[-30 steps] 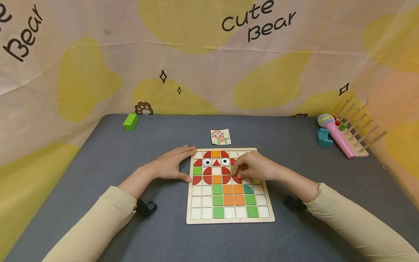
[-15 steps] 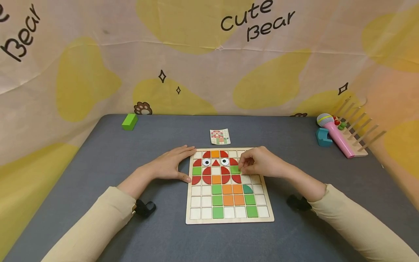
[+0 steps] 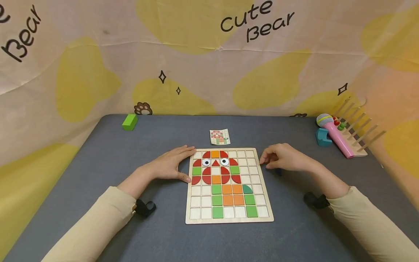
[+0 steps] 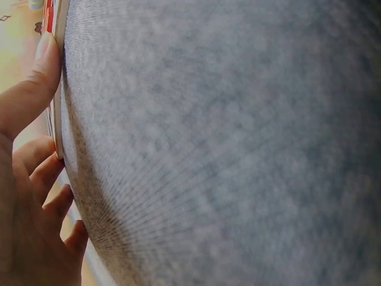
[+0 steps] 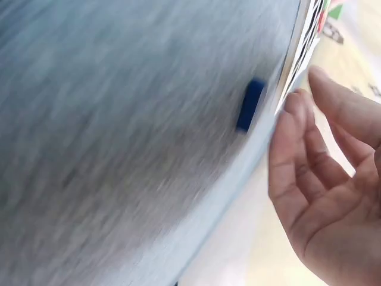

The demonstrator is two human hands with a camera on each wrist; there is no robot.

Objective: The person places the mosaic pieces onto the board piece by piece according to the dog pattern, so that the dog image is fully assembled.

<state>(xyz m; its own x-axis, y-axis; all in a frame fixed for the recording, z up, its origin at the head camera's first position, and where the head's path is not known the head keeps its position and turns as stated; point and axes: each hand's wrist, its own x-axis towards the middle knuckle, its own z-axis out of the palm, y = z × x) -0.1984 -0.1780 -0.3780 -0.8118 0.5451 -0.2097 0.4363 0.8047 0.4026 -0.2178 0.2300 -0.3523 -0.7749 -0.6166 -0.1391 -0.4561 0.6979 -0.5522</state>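
A wooden grid board lies on the dark grey table, partly filled with red, green and orange flat pieces and two eye pieces. My left hand rests along its left side, thumb and fingertips touching the edge; the left wrist view shows the thumb against it. Just off the board's right edge hovers my right hand, fingers loosely bent, with nothing visible between them. A green square sits in the third row. Below the right hand a small dark blue piece lies on the table.
Behind the board lies a small pattern card. A green block stands at the far left. On the right are a pink toy microphone, a teal piece and a wooden peg rack. A patterned cloth hangs behind.
My right hand has moved from over the green square to the right, off the board, leaving that square in view in its cell. The left hand has stayed put.
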